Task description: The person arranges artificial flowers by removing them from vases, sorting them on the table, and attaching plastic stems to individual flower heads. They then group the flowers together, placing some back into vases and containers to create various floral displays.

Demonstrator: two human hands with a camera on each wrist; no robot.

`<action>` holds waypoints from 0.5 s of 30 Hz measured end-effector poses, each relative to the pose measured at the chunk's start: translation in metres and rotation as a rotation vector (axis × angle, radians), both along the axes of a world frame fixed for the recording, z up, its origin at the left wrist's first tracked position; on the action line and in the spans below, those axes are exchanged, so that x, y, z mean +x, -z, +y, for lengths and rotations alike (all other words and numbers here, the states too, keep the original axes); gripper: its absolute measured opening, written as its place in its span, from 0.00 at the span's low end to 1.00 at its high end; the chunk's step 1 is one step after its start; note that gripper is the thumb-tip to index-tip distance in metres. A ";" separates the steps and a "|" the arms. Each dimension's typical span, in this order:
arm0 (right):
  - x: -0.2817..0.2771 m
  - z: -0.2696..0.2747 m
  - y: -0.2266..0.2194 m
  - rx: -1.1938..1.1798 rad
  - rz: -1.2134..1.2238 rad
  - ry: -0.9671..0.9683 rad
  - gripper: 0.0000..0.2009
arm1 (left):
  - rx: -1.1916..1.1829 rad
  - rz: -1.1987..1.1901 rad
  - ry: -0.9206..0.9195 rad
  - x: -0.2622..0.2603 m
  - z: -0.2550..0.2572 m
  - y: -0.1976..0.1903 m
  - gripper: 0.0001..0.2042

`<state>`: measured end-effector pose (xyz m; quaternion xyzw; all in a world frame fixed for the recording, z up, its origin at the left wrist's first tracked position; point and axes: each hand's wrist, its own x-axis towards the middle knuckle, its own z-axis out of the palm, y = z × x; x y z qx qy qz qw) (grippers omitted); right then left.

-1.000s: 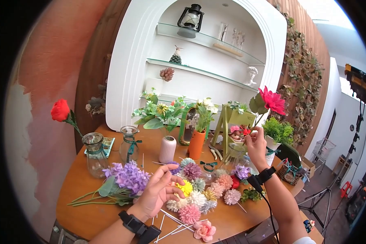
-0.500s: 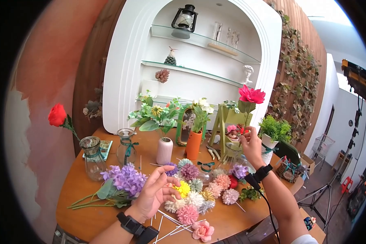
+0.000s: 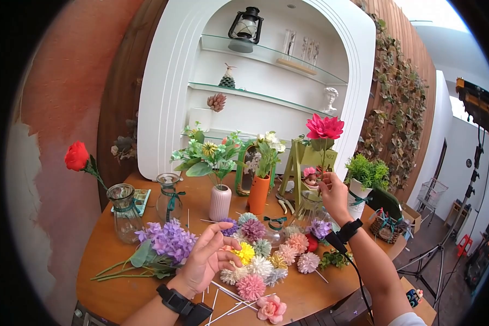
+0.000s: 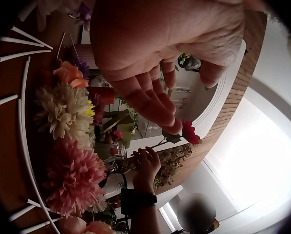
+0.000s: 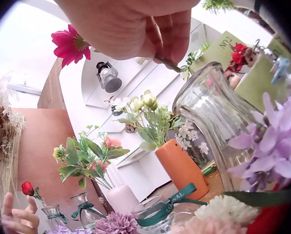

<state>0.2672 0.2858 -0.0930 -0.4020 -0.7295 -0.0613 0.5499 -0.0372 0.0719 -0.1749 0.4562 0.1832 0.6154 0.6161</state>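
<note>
My right hand (image 3: 336, 196) pinches the stem of a magenta artificial flower (image 3: 325, 127), its bloom upright above the fingers. In the right wrist view the cut end of the stem (image 5: 169, 64) pokes out beneath the fingertips, close to the rim of a clear glass vase (image 5: 209, 92). Purple blossoms (image 5: 277, 146) stand in front of that vase. My left hand (image 3: 206, 255) hovers with loosely bent fingers over the pompom blooms, nearest a yellow one (image 3: 244, 253), and holds nothing. A cream bloom (image 4: 67, 114) and a pink bloom (image 4: 74, 178) lie below it.
At the left, a glass vase (image 3: 126, 217) holds a red rose (image 3: 77, 156); a second glass vase (image 3: 169, 198) stands beside it. Behind the blooms are a pink vase (image 3: 220, 202) and an orange vase (image 3: 257, 195). Purple hydrangea (image 3: 167, 242) and white sticks (image 3: 214, 304) lie in front.
The right hand has carried the magenta flower left and slightly down, bringing its stem more upright over the glass vase. The left hand has kept its pose.
</note>
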 end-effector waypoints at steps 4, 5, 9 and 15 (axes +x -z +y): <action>-0.002 -0.001 0.000 0.019 -0.014 0.006 0.09 | -0.002 -0.001 -0.002 0.000 -0.001 -0.001 0.26; -0.002 0.000 0.000 0.016 -0.014 0.002 0.09 | -0.002 -0.002 0.001 0.000 -0.001 -0.001 0.26; -0.003 0.000 0.000 0.012 -0.014 -0.004 0.09 | -0.004 0.001 0.001 0.000 -0.001 -0.001 0.26; -0.002 0.003 0.003 -0.014 0.010 0.005 0.09 | 0.003 0.013 -0.003 0.000 -0.001 -0.002 0.25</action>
